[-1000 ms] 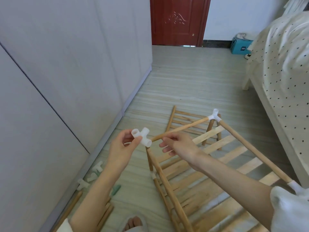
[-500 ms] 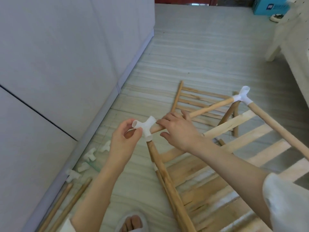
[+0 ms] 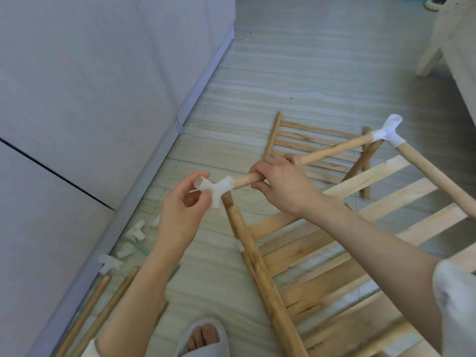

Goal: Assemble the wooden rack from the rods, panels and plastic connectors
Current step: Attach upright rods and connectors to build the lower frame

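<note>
Head view: a white plastic connector (image 3: 215,190) was pinched in the left hand (image 3: 181,215) while a wooden rod (image 3: 309,159), gripped by the right hand (image 3: 280,182), was seated in its socket, apparently to close the rack's corner.

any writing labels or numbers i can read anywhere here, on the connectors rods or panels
None: no readable text in this view.
The connector, rods and panel slats are plain, with no print or stickers showing.
The loose connectors on the floor by the wall are also unmarked as far as can be told; they are small and blurred.
</note>
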`<state>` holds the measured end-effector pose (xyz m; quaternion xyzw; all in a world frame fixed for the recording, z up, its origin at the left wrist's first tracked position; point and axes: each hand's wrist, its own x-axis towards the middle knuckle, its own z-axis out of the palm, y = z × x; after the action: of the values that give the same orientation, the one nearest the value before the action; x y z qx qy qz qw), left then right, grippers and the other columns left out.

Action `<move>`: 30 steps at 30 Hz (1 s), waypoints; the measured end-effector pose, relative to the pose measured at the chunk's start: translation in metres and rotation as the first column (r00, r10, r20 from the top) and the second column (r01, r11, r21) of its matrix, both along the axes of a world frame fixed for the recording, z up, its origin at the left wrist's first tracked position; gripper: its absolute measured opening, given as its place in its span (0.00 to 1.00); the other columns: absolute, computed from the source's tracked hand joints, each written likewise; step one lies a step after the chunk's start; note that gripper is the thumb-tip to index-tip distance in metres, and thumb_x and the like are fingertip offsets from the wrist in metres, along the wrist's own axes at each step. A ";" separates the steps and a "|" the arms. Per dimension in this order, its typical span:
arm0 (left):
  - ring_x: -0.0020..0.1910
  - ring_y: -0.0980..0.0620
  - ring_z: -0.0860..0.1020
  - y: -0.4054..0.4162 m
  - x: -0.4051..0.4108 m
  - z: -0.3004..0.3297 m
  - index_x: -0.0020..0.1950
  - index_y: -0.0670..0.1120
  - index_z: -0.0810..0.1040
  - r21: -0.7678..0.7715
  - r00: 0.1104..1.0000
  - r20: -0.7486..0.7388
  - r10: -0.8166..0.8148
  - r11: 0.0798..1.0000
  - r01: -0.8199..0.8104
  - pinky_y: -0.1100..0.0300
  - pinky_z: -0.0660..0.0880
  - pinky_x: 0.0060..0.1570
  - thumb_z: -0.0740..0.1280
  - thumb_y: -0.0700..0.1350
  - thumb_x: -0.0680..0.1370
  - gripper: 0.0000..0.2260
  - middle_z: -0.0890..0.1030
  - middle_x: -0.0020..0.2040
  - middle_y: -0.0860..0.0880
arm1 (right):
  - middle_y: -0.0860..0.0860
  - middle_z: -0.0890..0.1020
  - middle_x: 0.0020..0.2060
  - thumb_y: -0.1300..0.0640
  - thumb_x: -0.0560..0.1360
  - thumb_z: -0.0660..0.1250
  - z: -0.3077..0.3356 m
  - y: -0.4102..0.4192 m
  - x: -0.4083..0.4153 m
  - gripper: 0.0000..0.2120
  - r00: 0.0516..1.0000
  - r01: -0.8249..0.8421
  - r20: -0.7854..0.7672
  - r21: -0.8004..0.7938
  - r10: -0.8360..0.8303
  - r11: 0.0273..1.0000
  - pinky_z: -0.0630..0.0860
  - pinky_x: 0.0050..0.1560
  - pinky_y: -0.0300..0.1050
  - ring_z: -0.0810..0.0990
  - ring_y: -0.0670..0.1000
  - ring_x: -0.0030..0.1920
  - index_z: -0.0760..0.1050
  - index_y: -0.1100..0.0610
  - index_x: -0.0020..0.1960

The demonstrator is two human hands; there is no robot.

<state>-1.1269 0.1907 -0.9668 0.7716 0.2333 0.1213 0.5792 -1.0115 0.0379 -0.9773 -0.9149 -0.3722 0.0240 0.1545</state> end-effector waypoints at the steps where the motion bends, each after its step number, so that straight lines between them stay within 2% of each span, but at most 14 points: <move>1: 0.35 0.65 0.76 0.000 0.000 0.000 0.52 0.57 0.77 0.019 1.000 -0.005 0.003 1.000 -0.003 0.74 0.69 0.34 0.64 0.38 0.77 0.13 0.80 0.35 0.65 | 0.47 0.76 0.53 0.51 0.79 0.60 0.000 -0.001 0.000 0.10 1.000 0.003 -0.005 0.001 -0.003 1.000 0.53 0.63 0.44 0.71 0.50 0.58 0.73 0.52 0.58; 3: 0.34 0.62 0.74 -0.001 -0.001 0.001 0.55 0.62 0.75 0.070 1.000 -0.007 -0.009 0.997 0.010 0.71 0.69 0.34 0.64 0.41 0.77 0.15 0.81 0.37 0.59 | 0.47 0.76 0.52 0.51 0.78 0.60 0.001 -0.002 0.001 0.10 1.000 0.010 -0.007 0.005 -0.010 1.000 0.53 0.62 0.44 0.71 0.49 0.58 0.73 0.52 0.58; 5: 0.34 0.65 0.76 -0.006 0.000 0.003 0.57 0.63 0.73 0.104 1.000 0.004 -0.018 0.994 0.017 0.74 0.70 0.35 0.64 0.42 0.77 0.16 0.82 0.41 0.56 | 0.46 0.76 0.52 0.51 0.78 0.60 0.002 -0.003 0.001 0.10 1.000 0.012 -0.004 0.006 -0.012 1.000 0.53 0.61 0.43 0.71 0.49 0.58 0.73 0.51 0.57; 8: 0.41 0.71 0.78 -0.013 0.004 0.003 0.60 0.58 0.74 0.084 1.000 0.018 0.013 0.996 -0.014 0.78 0.71 0.41 0.66 0.41 0.77 0.16 0.81 0.43 0.60 | 0.46 0.77 0.52 0.52 0.78 0.61 0.003 -0.003 0.001 0.10 1.000 0.010 -0.001 0.015 -0.010 1.000 0.53 0.60 0.43 0.71 0.49 0.57 0.73 0.52 0.58; 10: 0.40 0.70 0.78 -0.016 0.007 0.002 0.60 0.57 0.75 0.027 0.998 0.022 0.050 0.998 -0.051 0.76 0.72 0.43 0.66 0.42 0.77 0.15 0.80 0.41 0.62 | 0.47 0.77 0.52 0.52 0.78 0.61 0.003 -0.003 0.001 0.10 1.000 0.008 0.006 0.025 -0.008 1.000 0.53 0.59 0.43 0.72 0.49 0.57 0.74 0.52 0.57; 13: 0.35 0.67 0.77 -0.019 0.009 0.001 0.61 0.56 0.76 0.040 0.996 0.025 0.087 0.995 -0.088 0.73 0.72 0.39 0.65 0.42 0.78 0.14 0.81 0.43 0.59 | 0.47 0.77 0.52 0.52 0.78 0.61 0.003 -0.005 0.001 0.09 1.000 0.001 0.012 0.028 -0.002 1.000 0.53 0.59 0.43 0.72 0.49 0.57 0.74 0.52 0.57; 17: 0.32 0.68 0.75 -0.021 0.006 0.002 0.64 0.55 0.75 0.080 0.994 -0.002 0.109 0.991 -0.109 0.73 0.70 0.36 0.64 0.43 0.78 0.15 0.80 0.43 0.59 | 0.47 0.77 0.52 0.52 0.78 0.61 0.003 -0.005 0.002 0.09 1.000 -0.001 0.005 0.031 0.001 1.000 0.53 0.59 0.43 0.72 0.49 0.56 0.74 0.52 0.57; 22: 0.28 0.67 0.73 -0.024 0.007 -0.001 0.65 0.53 0.74 0.088 0.995 -0.020 0.096 0.992 -0.094 0.75 0.68 0.32 0.63 0.43 0.78 0.16 0.82 0.50 0.50 | 0.47 0.77 0.52 0.52 0.78 0.62 0.001 -0.003 0.002 0.10 0.999 0.016 -0.031 0.043 -0.014 0.999 0.54 0.62 0.43 0.72 0.49 0.57 0.74 0.52 0.57; 25: 0.33 0.68 0.76 -0.022 0.009 -0.003 0.65 0.52 0.74 0.049 0.995 -0.022 0.102 0.994 -0.100 0.74 0.70 0.36 0.63 0.44 0.78 0.15 0.83 0.50 0.51 | 0.47 0.78 0.53 0.52 0.77 0.63 -0.001 -0.005 0.000 0.11 1.000 0.019 -0.014 0.050 -0.019 0.999 0.54 0.64 0.43 0.73 0.49 0.58 0.75 0.53 0.58; 27: 0.35 0.68 0.77 -0.021 0.011 -0.003 0.65 0.51 0.75 0.032 0.994 -0.025 0.102 0.994 -0.102 0.76 0.69 0.35 0.63 0.44 0.79 0.14 0.82 0.47 0.52 | 0.47 0.78 0.53 0.52 0.77 0.63 -0.002 -0.006 -0.002 0.11 1.000 0.013 -0.003 0.038 -0.013 0.999 0.55 0.64 0.43 0.73 0.49 0.58 0.75 0.53 0.59; 29: 0.35 0.62 0.78 -0.022 0.012 -0.003 0.64 0.51 0.75 0.037 0.995 -0.031 0.098 0.995 -0.097 0.77 0.68 0.31 0.63 0.44 0.79 0.14 0.82 0.49 0.50 | 0.47 0.77 0.53 0.51 0.77 0.62 -0.001 -0.006 -0.002 0.12 1.000 0.010 0.002 0.030 -0.010 1.000 0.55 0.63 0.43 0.72 0.50 0.58 0.74 0.52 0.59; 30: 0.39 0.58 0.78 -0.022 0.011 -0.003 0.64 0.51 0.75 0.039 0.995 -0.030 0.099 0.994 -0.098 0.76 0.68 0.29 0.63 0.44 0.79 0.14 0.82 0.50 0.49 | 0.47 0.77 0.53 0.51 0.78 0.62 0.000 -0.007 -0.002 0.12 1.000 0.010 0.002 0.033 -0.010 0.999 0.55 0.62 0.42 0.72 0.50 0.58 0.74 0.52 0.59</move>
<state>-1.1154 0.1686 -0.9695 0.7718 0.2778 0.1420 0.5540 -1.0134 0.0312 -0.9775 -0.9141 -0.3680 0.0159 0.1693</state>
